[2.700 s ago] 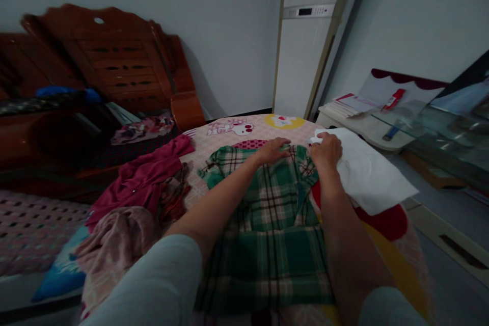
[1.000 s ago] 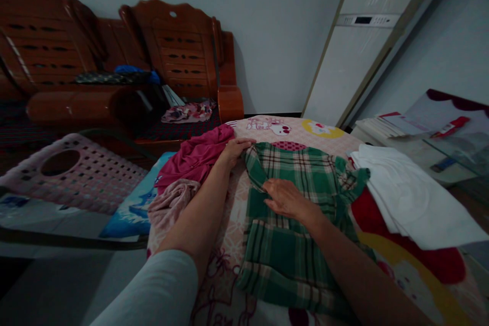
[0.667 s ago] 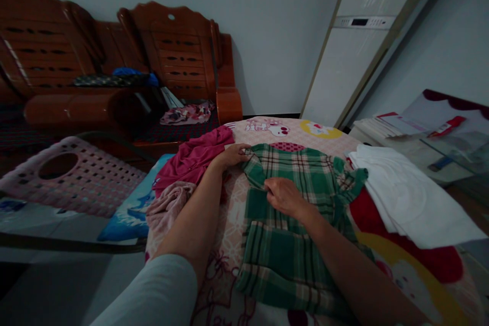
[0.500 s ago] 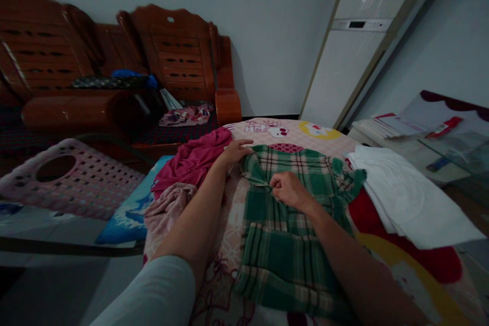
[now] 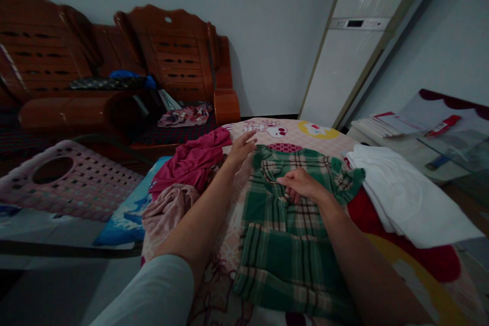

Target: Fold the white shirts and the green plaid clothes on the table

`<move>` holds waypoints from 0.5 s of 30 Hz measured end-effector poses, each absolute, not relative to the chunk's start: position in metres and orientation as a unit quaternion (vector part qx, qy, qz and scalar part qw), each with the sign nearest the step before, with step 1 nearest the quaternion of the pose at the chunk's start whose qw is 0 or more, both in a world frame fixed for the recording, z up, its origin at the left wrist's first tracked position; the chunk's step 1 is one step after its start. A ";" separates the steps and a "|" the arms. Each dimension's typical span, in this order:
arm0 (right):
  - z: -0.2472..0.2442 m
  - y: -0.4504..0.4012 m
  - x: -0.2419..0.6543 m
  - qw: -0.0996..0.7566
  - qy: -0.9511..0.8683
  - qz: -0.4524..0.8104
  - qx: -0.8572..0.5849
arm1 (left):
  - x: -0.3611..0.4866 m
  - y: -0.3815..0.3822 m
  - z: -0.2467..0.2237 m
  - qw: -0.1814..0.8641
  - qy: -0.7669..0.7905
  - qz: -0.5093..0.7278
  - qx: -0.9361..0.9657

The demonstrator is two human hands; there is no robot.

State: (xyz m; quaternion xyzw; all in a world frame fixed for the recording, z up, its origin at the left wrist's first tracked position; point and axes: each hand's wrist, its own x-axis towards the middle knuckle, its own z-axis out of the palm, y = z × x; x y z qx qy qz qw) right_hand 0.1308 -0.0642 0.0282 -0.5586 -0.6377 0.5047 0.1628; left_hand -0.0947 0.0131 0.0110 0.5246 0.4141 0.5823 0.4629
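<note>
A green plaid garment (image 5: 290, 260) lies on the patterned cloth (image 5: 225, 234) of the table, its lower part folded up and a ruffled part folded inward near its upper left. My left hand (image 5: 242, 148) is at the garment's upper left corner, fingers apart, holding nothing. Over the upper middle of the garment is my right hand (image 5: 300, 184), its fingers curled beside the inward-folded ruffle; whether cloth is between the fingertips is too small to tell.
Magenta clothing (image 5: 191, 163) and a pinkish cloth (image 5: 170, 209) lie at the left, beside a blue cushion (image 5: 130, 214) and a pink woven basket (image 5: 87, 183). Folded white cloth (image 5: 408, 198) lies at the right. Wooden seats (image 5: 171, 56) stand behind.
The ruffled upper left part of the garment has been turned inward. My left hand has let go and risen slightly to the right; my right hand has shifted slightly right.
</note>
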 end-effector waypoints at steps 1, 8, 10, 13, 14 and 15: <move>0.027 -0.064 0.129 0.160 -0.669 0.462 -0.560 | -0.097 0.016 0.007 0.423 0.442 0.574 0.545; 0.011 -0.061 0.115 0.227 -0.797 0.097 -0.551 | -0.100 0.020 -0.006 0.213 0.603 0.423 0.642; 0.005 -0.058 0.113 0.274 -0.809 0.063 -0.517 | -0.099 0.019 -0.007 0.193 0.637 0.411 0.623; -0.002 -0.057 0.108 0.304 -0.848 0.040 -0.433 | -0.101 0.019 -0.008 0.197 0.672 0.405 0.587; -0.004 -0.058 0.105 0.294 -0.863 0.038 -0.410 | -0.102 0.019 -0.008 0.201 0.675 0.403 0.583; -0.006 -0.059 0.102 0.275 -0.876 0.036 -0.394 | -0.104 0.020 -0.008 0.206 0.675 0.402 0.584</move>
